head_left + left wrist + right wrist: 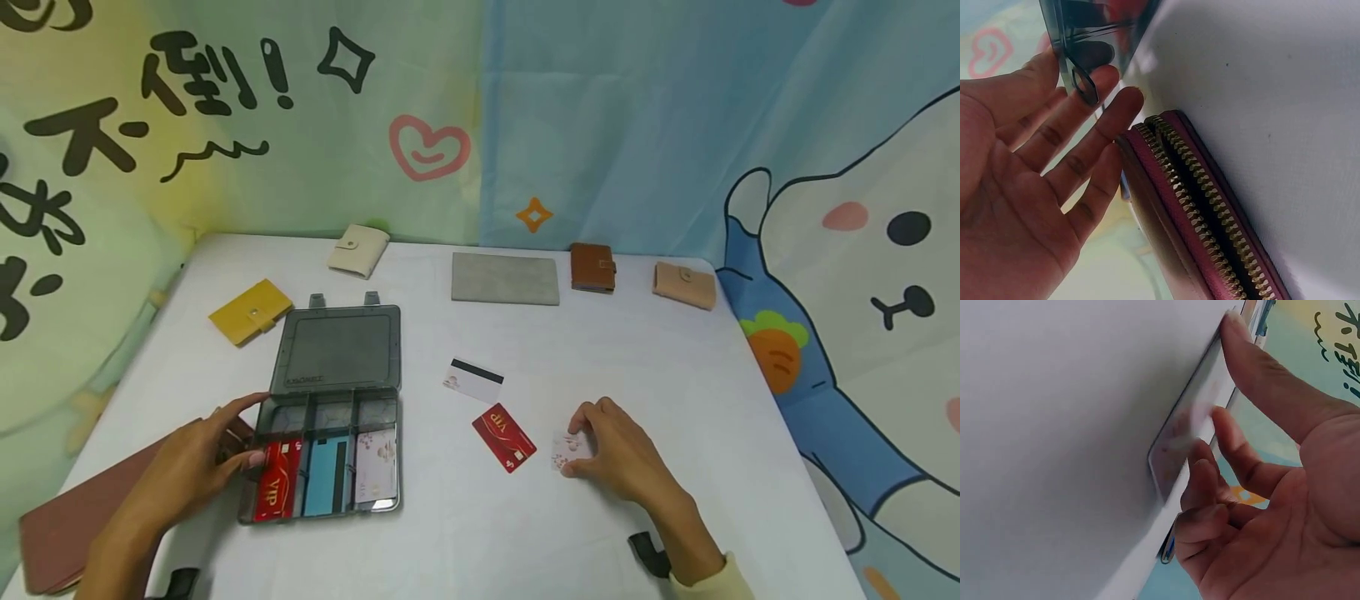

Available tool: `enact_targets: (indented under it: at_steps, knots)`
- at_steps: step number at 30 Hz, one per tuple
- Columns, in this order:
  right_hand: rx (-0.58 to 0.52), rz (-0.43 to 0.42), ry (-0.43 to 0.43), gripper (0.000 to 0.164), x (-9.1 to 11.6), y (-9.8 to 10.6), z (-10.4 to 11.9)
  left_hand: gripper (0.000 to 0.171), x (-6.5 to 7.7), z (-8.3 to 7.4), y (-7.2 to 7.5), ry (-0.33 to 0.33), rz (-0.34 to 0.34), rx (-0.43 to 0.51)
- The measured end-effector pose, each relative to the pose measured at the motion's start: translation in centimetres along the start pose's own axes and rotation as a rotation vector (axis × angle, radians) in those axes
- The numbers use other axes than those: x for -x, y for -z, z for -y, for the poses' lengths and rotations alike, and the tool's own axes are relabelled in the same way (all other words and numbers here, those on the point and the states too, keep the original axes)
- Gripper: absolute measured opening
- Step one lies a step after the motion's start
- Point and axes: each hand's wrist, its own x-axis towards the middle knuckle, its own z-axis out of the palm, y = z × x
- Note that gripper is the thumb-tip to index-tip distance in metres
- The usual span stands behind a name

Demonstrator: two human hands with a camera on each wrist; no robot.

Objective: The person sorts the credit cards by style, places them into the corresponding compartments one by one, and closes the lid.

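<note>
My left hand (191, 467) holds the left edge of an open grey plastic storage case (335, 350), thumb and fingertips at its side. A red VIP card (279, 481), a blue card with a dark stripe (322, 475) and a pale patterned card (376, 467) lie in its front compartments. To the right, my right hand (618, 450) pinches a pale patterned card (567, 449) at the white table's surface; in the right wrist view the card (1175, 434) is tilted between thumb and fingers. Another red VIP card (505, 437) and a white card with a black stripe (474, 381) lie between case and right hand.
A brown zip wallet (90, 508) lies under the left forearm. Along the back stand a yellow wallet (251, 312), a cream wallet (359, 251), a grey flat wallet (505, 279), a brown wallet (592, 267) and a tan wallet (684, 285). A printed cloth (600, 125) hangs behind.
</note>
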Motion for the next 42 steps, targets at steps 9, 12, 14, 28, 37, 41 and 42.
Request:
enact_targets:
  at_steps: [9, 12, 14, 28, 37, 41, 42]
  knots:
    - [-0.139, -0.124, 0.068, 0.024, -0.4, 0.6, 0.4, 0.077, 0.0, -0.1, 0.0, -0.003, 0.004, 0.004]
    - [-0.217, -0.181, 0.099, 0.02, -0.5, 0.8, 0.9, 0.077, 0.0, -0.2, 0.1, 0.004, 0.012, 0.004]
    - [-0.303, -0.185, 0.111, 0.022, -0.5, 0.8, 1.5, 0.077, 0.0, -0.2, 0.1, 0.012, 0.023, 0.009]
    - [-0.842, 0.171, 0.193, 0.034, -1.5, -1.6, 8.4, 0.076, 0.0, -0.3, 0.2, 0.009, 0.021, 0.015]
    - [-0.845, 0.228, 0.271, 0.033, -2.7, -3.7, 13.4, 0.076, 0.0, -0.2, 0.1, -0.006, 0.014, 0.025]
    - [-0.813, 0.237, 0.294, 0.033, -3.3, -4.3, 15.3, 0.076, 0.0, -0.3, 0.1, 0.0, 0.016, 0.022]
    - [-0.804, 0.241, 0.296, 0.032, -3.4, -4.5, 15.7, 0.075, 0.0, -0.3, 0.1, -0.001, 0.014, 0.023]
